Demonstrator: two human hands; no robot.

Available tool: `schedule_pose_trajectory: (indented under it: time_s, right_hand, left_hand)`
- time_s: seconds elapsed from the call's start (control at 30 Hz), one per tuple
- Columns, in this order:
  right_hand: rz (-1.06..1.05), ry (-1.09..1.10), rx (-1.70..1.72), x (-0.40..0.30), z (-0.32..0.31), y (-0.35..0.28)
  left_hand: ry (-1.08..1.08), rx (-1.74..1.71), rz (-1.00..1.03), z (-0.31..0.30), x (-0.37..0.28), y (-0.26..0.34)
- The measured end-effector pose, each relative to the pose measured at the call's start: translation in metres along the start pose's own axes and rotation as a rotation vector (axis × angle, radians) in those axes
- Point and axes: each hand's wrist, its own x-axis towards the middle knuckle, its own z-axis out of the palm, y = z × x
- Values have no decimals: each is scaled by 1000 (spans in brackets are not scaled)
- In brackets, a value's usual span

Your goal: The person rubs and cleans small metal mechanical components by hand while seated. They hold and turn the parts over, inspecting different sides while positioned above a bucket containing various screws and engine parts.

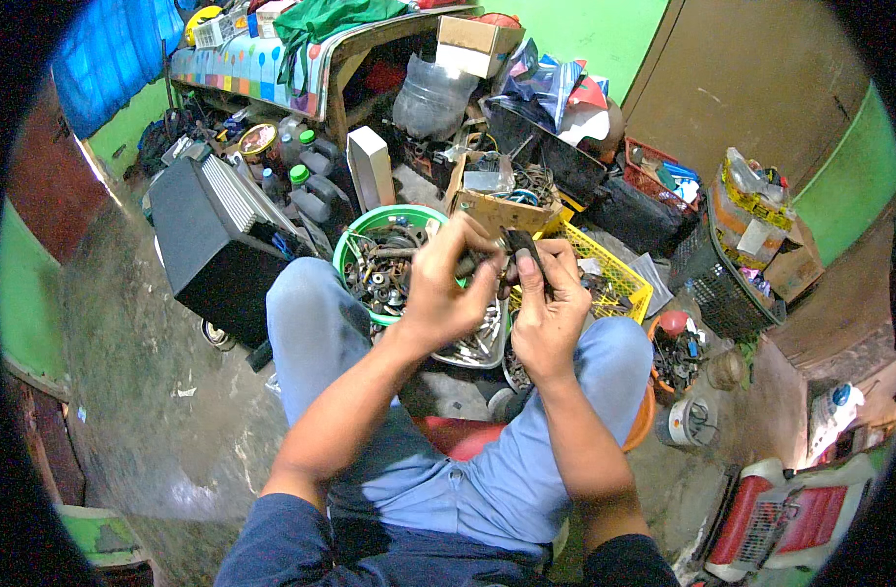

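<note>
In my right hand (552, 312) is a dark, flat, narrow part (523, 246), pinched between thumb and fingers above my knees. My left hand (452, 282) is blurred, its fingers curled with their tips close to the part's left side. Whether those fingertips grip anything is not clear. Beneath my left hand stands a round green basin (338, 257) of mixed metal parts. A pale tray (463, 361) holds many small metal and white cylindrical pieces (485, 340). Behind my right hand sits a yellow plastic crate (642, 297) with more parts.
An open cardboard box (503, 209) with cables stands beyond the basin. Left of my knee is a black box-shaped case (213, 242), near dark jugs (319, 198) with green caps. To the right are a dark perforated basket (734, 293), an orange container (657, 367) and a small pail (683, 424).
</note>
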Motion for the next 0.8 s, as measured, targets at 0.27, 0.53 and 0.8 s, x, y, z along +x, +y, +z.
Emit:
schedule_pose_trajectory:
  time_s: [0.27, 0.53, 0.8]
  right_hand:
    - [-84, 6, -45, -1, 0, 5]
    - [41, 99, 137, 2, -3, 9]
    - [148, 29, 429, 3, -18, 0]
  left_hand:
    - [19, 16, -6, -1, 0, 4]
    - [11, -54, -56, -2, 1, 8]
    - [-65, -472, -302, -7, -3, 9]
